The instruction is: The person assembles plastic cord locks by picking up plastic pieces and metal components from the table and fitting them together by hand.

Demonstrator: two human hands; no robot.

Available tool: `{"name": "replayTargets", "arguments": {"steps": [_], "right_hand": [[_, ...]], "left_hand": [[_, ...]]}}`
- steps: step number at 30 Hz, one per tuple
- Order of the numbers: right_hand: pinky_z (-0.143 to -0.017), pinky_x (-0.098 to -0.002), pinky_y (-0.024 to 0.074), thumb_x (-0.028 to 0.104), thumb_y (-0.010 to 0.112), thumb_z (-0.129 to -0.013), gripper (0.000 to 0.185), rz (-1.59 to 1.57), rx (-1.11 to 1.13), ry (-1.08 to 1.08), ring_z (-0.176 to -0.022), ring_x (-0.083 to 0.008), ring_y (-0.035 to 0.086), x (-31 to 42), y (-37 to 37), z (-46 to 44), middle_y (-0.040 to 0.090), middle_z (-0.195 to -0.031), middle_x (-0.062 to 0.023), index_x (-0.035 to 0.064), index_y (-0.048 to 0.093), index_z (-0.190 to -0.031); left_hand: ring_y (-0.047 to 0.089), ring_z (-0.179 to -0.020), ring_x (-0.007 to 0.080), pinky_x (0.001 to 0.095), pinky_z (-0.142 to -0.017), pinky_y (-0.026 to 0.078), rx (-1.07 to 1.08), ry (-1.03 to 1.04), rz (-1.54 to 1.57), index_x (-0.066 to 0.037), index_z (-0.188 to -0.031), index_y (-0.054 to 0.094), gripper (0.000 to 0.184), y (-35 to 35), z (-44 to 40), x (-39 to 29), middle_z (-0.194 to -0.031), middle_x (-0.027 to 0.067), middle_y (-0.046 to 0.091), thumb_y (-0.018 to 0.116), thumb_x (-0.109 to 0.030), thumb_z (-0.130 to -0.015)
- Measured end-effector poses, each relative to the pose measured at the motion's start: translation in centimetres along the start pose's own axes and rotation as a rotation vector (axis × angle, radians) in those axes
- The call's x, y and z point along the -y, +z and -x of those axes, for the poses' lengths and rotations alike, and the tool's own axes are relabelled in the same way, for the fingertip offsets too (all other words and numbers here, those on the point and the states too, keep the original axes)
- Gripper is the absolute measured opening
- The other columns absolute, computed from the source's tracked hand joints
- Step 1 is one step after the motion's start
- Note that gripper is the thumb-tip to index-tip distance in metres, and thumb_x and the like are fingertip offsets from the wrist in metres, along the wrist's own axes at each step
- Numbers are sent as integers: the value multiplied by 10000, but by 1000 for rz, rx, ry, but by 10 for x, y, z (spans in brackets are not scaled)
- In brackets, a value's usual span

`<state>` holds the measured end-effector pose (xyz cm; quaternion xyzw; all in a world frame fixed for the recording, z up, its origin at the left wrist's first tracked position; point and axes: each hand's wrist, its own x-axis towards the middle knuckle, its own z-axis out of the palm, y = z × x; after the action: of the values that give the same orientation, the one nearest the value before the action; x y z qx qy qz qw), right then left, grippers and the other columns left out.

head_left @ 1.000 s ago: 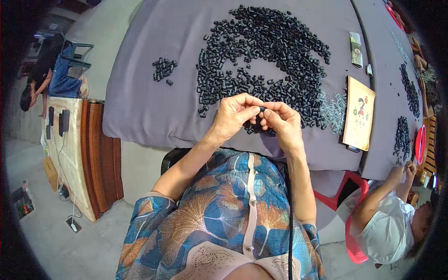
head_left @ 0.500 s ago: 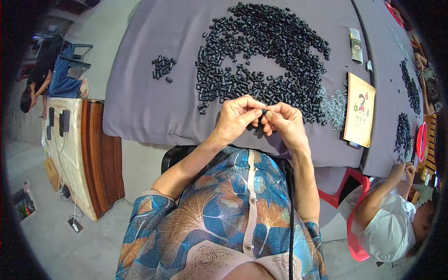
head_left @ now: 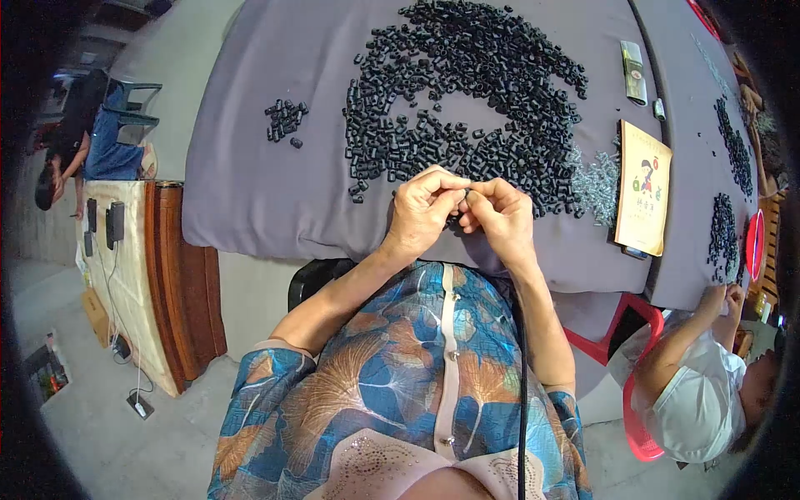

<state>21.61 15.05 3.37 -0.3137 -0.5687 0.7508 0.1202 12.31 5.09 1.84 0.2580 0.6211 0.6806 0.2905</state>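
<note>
"Black pieces (head_left: 525, 100) everywhere. How many heaps do you count?"

"On the grey cloth (head_left: 275, 192), one large heap, far too many to number, and one small cluster (head_left: 284, 118) well apart to its left, more than a dozen, with one stray just beside it. Two more piles, (head_left: 733, 146) and (head_left: 723, 237), lie on the far right."

"And besides those?"

"One patch of small silvery pieces (head_left: 595, 190) touching the big heap, one booklet (head_left: 643, 187) just right of it, one slim packet (head_left: 633, 72) and one small white item (head_left: 659, 109) above."

"Now the hands?"

"Two, meeting at the heap's near edge. The left hand (head_left: 427, 208) and the right hand (head_left: 498, 217) both pinch one small dark piece (head_left: 466, 193), thumbs against forefingers, the tips nearly touching. Fingers cover most of it."

"The arms?"

"Elbows bent and wide; the left forearm slants inward, the right rises steeper. Palms turn toward each other, fingers curled."

"Anyone else?"

"Two people at least: one in a white shirt (head_left: 696, 408) at right, one in blue trousers (head_left: 117, 137) at left."
</note>
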Motion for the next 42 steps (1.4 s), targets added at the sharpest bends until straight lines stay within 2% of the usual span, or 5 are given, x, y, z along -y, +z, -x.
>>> {"name": "replayTargets", "arguments": {"steps": [16, 22, 29, 32, 42], "right_hand": [[-579, -236, 519, 8, 514, -848, 165, -161, 46, -14, -650, -133, 609, 18, 3, 1, 635, -792, -133, -81, 565, -978], [-538, -226, 506, 20, 521, -846, 134, -157, 68, -9, -624, -122, 600, 16, 2, 1, 628, -761, -110, -64, 573, -936], [-510, -214, 491, 39, 516, -849, 132, 167, -25, -51, -576, -85, 566, 1, 7, -1, 613, -733, -80, -67, 567, -908], [-524, -216, 494, 30, 507, -854, 139, -57, -42, -70, -609, -89, 577, -4, 9, -2, 617, -747, -82, -72, 563, -930], [-575, -238, 517, 20, 527, -852, 155, -153, 71, -86, -657, -131, 608, 19, 6, 3, 634, -793, -132, -76, 552, -971]], "left_hand": [[574, -693, 92, 211, -630, 487, 86, -146, 280, 15, -960, 587, 135, -12, -6, -9, -773, 54, 588, 530, 27, -839], [576, -696, 89, 207, -611, 486, 83, -51, 199, 12, -933, 597, 125, -9, -2, -17, -815, 40, 571, 524, 44, -837], [565, -687, 88, 192, -599, 469, 22, 209, -320, 5, -895, 616, 142, -8, 3, 2, -833, 55, 569, 544, 83, -801], [558, -690, 79, 195, -603, 470, -32, 162, -146, 8, -900, 615, 140, -3, 0, 0, -817, 54, 570, 545, 80, -803], [553, -675, 83, 213, -623, 478, 11, -113, 310, 10, -955, 595, 139, -7, 0, -19, -793, 41, 580, 539, 34, -830]]}}
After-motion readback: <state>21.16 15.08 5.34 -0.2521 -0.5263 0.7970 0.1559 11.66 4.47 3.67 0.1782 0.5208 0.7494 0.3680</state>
